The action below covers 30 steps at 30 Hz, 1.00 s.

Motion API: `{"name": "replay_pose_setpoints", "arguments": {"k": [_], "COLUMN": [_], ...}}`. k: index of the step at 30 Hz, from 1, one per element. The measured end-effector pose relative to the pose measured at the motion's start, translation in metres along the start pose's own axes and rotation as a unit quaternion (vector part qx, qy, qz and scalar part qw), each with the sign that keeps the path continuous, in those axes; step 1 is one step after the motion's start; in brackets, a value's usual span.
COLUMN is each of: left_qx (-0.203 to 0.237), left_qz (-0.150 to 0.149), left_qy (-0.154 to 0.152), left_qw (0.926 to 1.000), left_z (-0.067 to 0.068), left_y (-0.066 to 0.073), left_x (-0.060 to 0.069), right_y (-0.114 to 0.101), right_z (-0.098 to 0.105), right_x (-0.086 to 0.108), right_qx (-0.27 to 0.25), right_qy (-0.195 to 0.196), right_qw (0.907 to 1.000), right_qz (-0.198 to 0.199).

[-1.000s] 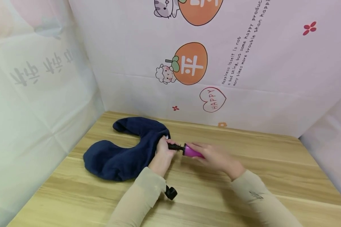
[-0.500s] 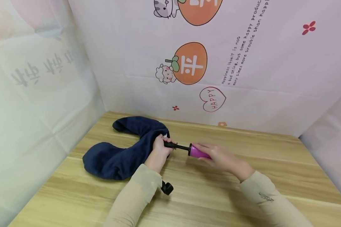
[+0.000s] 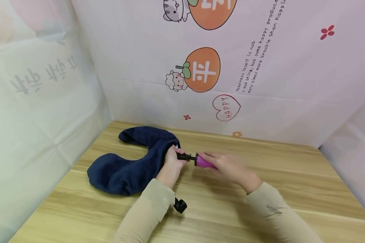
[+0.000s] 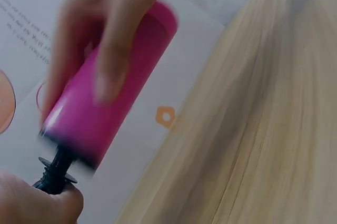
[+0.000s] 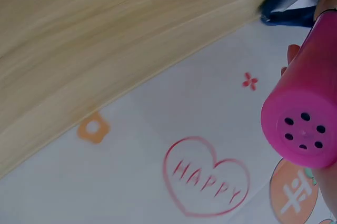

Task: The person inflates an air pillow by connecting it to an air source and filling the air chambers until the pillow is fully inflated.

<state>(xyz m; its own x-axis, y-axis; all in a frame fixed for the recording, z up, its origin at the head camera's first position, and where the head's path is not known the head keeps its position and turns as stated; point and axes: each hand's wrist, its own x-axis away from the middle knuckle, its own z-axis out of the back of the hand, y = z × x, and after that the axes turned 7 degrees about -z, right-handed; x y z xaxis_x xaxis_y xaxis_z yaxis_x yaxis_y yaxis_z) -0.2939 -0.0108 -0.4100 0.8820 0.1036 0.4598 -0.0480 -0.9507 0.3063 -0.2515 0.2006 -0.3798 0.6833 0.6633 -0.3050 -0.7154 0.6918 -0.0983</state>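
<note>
The right hand (image 3: 226, 167) is wrapped round the pump (image 3: 203, 161) by its smooth, glossy pink barrel, while the left hand (image 3: 173, 159) grips its narrow black end against the outer curve of the pillow (image 3: 137, 170). Should the barrel be pushed askew, or the left grip slacken, the thin rod might bend or the end slip away from the pillow, their join being hidden by that hand. Soft navy cloth covers the U-shaped pillow, lying creased on the left of the wood-grained table (image 3: 270, 209).

2 beige sleeves (image 3: 146, 209); dark marking (image 3: 274, 210) on right; black fitting (image 3: 180, 205) beside left.
</note>
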Motion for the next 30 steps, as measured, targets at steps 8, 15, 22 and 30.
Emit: {"name": "replay_pose_setpoints", "arguments": {"k": [8, 15, 22, 30], "left_qx": [0.023, 0.001, 0.015, 0.009], "left_qz": [-0.015, 0.011, 0.01, 0.005], "left_qy": [0.016, 0.01, 0.012, 0.003], "left_qw": [0.9995, 0.9999, 0.9998, 0.9999], "left_z": [-0.001, -0.004, -0.001, 0.002], "left_y": [0.006, 0.011, 0.018, 0.02], "left_x": [-0.003, -0.003, -0.006, -0.006], "right_y": [-0.006, 0.003, 0.012, 0.017], "right_z": [-0.013, -0.004, 0.009, 0.017], "right_x": [-0.014, 0.009, 0.033, 0.038], "right_qx": [0.006, -0.002, 0.009, 0.007], "right_qy": [0.029, 0.04, 0.052, 0.033], "right_qw": [0.9994, 0.9992, 0.9985, 0.9994], "right_qz": [0.016, 0.008, 0.013, 0.003]}}
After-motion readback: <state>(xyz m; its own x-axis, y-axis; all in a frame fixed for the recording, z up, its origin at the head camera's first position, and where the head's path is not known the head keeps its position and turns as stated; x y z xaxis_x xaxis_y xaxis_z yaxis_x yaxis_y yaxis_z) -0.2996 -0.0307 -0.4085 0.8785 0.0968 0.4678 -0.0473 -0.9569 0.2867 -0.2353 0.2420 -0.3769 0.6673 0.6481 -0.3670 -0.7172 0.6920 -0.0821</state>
